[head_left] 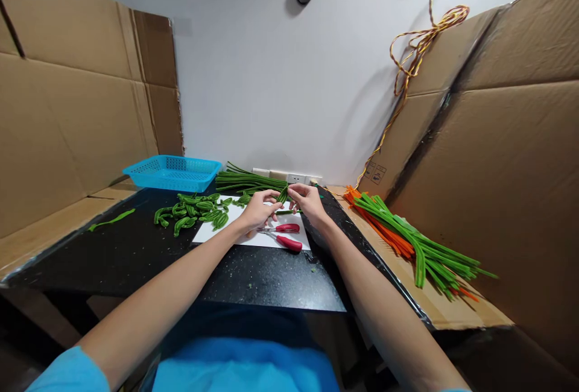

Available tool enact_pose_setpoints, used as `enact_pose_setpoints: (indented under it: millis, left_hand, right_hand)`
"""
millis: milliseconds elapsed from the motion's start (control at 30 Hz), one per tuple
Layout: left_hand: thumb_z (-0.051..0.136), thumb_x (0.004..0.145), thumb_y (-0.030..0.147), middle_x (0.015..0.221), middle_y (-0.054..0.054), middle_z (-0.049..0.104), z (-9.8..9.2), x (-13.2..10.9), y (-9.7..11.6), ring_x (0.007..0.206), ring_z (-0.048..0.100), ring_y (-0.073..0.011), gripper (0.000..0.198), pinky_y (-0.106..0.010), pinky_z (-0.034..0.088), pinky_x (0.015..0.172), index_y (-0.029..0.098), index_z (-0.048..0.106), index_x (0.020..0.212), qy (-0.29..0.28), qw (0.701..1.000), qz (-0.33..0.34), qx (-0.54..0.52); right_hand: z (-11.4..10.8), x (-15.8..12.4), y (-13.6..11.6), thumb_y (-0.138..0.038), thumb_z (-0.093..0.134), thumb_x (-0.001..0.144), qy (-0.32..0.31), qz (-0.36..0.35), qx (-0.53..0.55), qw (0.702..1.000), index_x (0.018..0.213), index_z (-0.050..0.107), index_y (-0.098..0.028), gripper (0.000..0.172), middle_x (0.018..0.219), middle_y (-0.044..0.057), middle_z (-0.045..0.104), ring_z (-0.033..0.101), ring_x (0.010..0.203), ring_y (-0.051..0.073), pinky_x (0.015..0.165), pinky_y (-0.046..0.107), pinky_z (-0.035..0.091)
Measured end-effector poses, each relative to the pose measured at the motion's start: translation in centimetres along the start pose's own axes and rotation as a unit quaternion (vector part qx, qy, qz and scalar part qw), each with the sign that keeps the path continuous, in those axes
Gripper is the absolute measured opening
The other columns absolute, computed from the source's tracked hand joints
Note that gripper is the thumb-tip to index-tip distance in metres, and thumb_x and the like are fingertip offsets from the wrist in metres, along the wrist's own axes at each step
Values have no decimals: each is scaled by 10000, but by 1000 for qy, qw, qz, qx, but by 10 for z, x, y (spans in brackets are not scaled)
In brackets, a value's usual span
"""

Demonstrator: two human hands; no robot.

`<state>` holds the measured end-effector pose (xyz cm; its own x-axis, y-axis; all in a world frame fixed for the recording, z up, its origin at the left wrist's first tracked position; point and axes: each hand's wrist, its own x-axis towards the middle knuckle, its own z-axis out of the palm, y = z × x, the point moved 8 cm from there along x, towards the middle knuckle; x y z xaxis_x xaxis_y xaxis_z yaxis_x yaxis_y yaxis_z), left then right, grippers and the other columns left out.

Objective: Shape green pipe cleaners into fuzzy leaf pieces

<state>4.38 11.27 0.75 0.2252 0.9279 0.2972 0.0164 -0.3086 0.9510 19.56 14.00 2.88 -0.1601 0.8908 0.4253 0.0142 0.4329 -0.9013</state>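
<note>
Between my hands is a small dark green pipe cleaner [283,195] bent into a leaf-like loop. My left hand [260,211] pinches it from the left, and my right hand [308,201] grips its right side with thumb and fingertips. Below them, red-handled pliers [289,243] lie on a white sheet [205,235], their tips partly hidden by my left hand. A short straight green stem [286,212] rests under my fingers. Left of the hands lies a pile of bent green pipe cleaner shapes [194,208], partly on the sheet.
Long dark green pipe cleaners [239,181] lie at the back near wall sockets [296,179]. A blue basket [136,170] stands back left. Bright green stems [420,241] and orange stems [389,236] lie right on cardboard. Cardboard walls [511,139] flank the black table [280,280].
</note>
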Motion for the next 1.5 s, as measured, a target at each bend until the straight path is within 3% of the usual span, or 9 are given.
enact_pose_setpoints:
  millis: [300,467,667,833,1033,1233,1500]
  left_hand:
    - [822,811,181,771,-52,765,-2,-1,6,469,653,-122,412,-176,435,387,107,638,1172,-8,1000,2,-20]
    - [850,749,147,659,-16,726,-3,-1,10,501,653,-129,434,-179,442,438,104,650,1131,-6,999,-1,-33]
    - [819,771,184,780,-70,756,-5,1,2,519,628,-126,322,-185,420,404,111,687,1056,18,999,-19,-37]
    - [724,828,198,911,-96,749,-11,4,-4,563,593,-108,134,-171,396,373,122,740,937,48,997,-31,-46]
    - [684,885,283,901,-112,744,-13,6,-4,532,571,-100,171,-166,386,355,117,723,896,54,996,-29,-57]
    - [749,835,292,856,-81,725,-19,5,-1,538,555,-97,195,-159,378,352,126,703,927,88,995,-1,-54]
    - [756,819,346,841,-74,714,-25,6,-1,518,550,-89,242,-164,378,347,125,699,899,109,993,19,-51]
  right_hand:
    - [10,-6,-12,-615,688,827,-36,0,1,999,1015,736,-161,494,845,52,740,645,487,132,364,218,478]
    - [14,-8,-17,-561,810,751,-33,-31,-24,999,935,763,-153,450,754,29,725,594,473,115,387,217,491]
    - [4,-4,-15,-589,808,745,13,-48,-46,998,871,765,-138,470,700,49,732,575,442,121,368,233,472]
    - [-7,-3,-16,-612,786,759,60,-57,-52,995,880,751,-135,493,773,85,765,606,437,134,364,245,495]
    - [-7,-6,-20,-578,819,735,75,-63,-62,993,920,754,-144,476,807,99,780,671,459,171,358,249,507]
    - [0,-9,-19,-587,806,751,62,-53,-84,993,887,743,-129,482,795,108,773,669,432,171,318,233,482]
    - [16,-12,-19,-512,755,807,-12,-60,-121,991,985,751,-133,419,753,71,767,642,421,141,336,212,478]
